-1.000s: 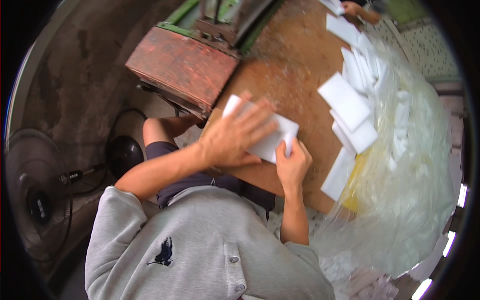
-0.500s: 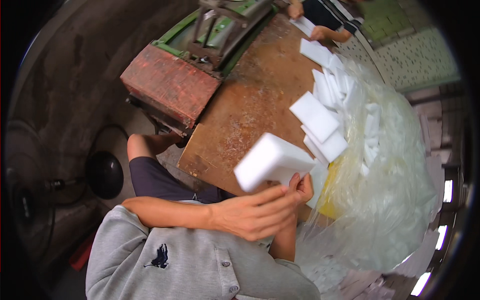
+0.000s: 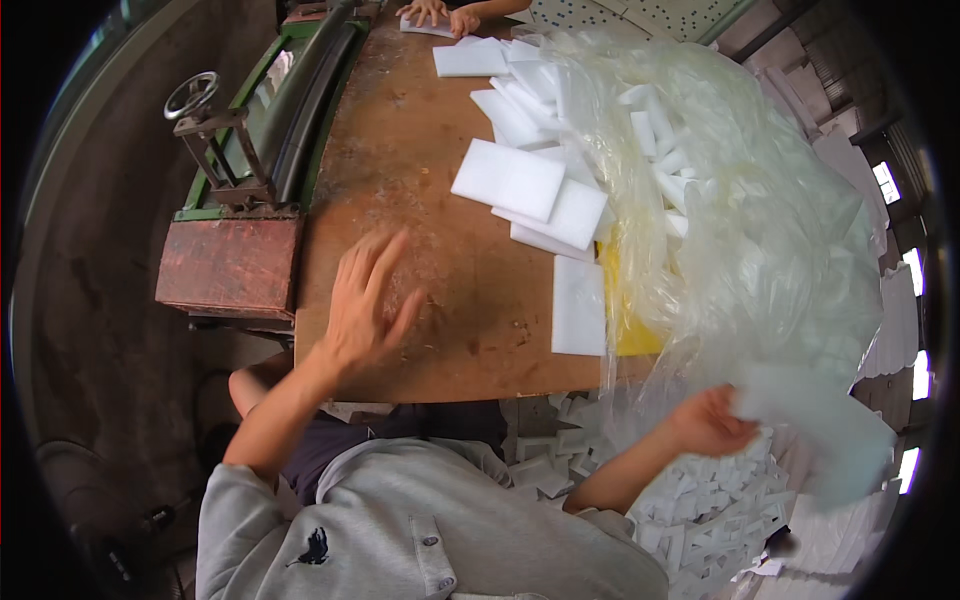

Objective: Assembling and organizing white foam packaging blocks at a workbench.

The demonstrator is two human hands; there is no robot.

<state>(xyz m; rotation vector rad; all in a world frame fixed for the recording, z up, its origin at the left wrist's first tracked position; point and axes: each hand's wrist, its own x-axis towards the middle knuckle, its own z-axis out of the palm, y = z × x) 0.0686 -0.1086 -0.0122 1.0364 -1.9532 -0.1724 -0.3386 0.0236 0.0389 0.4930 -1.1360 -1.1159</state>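
Now that the brown table (image 3: 460,320) is left behind, the blurred white slab (image 3: 835,430) is seen lower right, so two-handed handling looks done, tbh; left of centre, the left hand (image 3: 366,303) is spread wide, empty; whether the right hand (image 3: 714,420) grips can't be told.

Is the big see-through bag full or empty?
Not empty: white foam pieces show inside the bulging clear plastic bag. Whether it's completely full, I cannot tell.

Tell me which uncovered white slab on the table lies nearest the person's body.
The white slab just left of the yellow strip; the other slabs lie farther up the brown table.
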